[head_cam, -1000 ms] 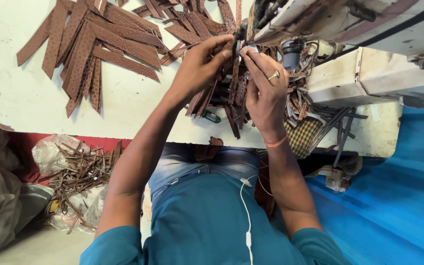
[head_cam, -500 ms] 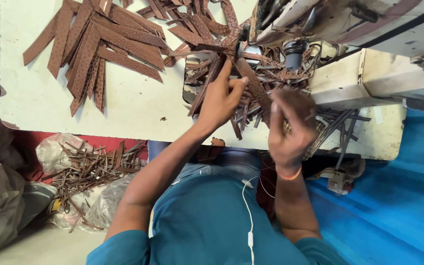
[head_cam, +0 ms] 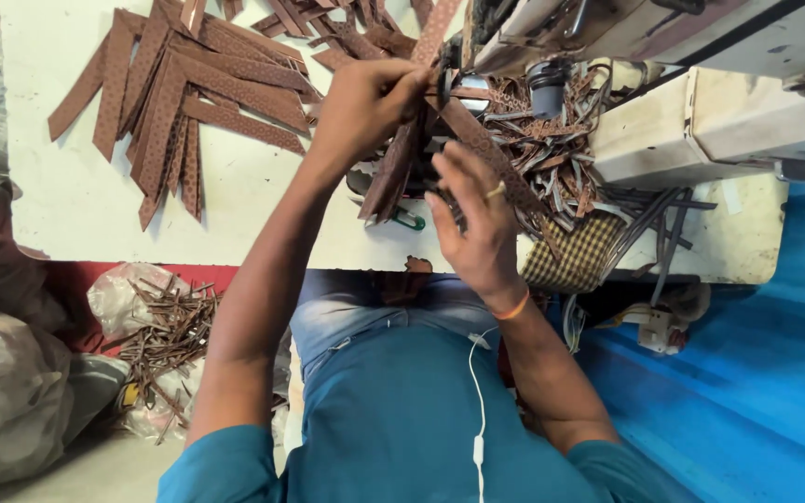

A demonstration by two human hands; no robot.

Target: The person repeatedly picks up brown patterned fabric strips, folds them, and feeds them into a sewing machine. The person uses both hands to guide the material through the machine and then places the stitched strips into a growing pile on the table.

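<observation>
My left hand (head_cam: 365, 107) pinches a long brown perforated leather strap (head_cam: 393, 177) close to the needle area of the sewing machine (head_cam: 663, 56). Just below it, my right hand (head_cam: 477, 228), with a ring and an orange wristband, has its fingers spread against a second brown strap (head_cam: 491, 154) that runs diagonally down to the right. The two straps cross between my hands. A bundle of similar straps hangs over the table edge under my hands.
A fan of brown straps (head_cam: 179, 102) lies on the white table (head_cam: 86, 205) at left. Dark strap offcuts (head_cam: 561, 158) pile beside the machine. Bags of scraps (head_cam: 160, 345) sit on the floor at left; a blue sheet (head_cam: 757, 373) at right.
My left hand has moved up and gripped a strap near the machine. My right hand has risen from below the table edge and opened against the diagonal strap.
</observation>
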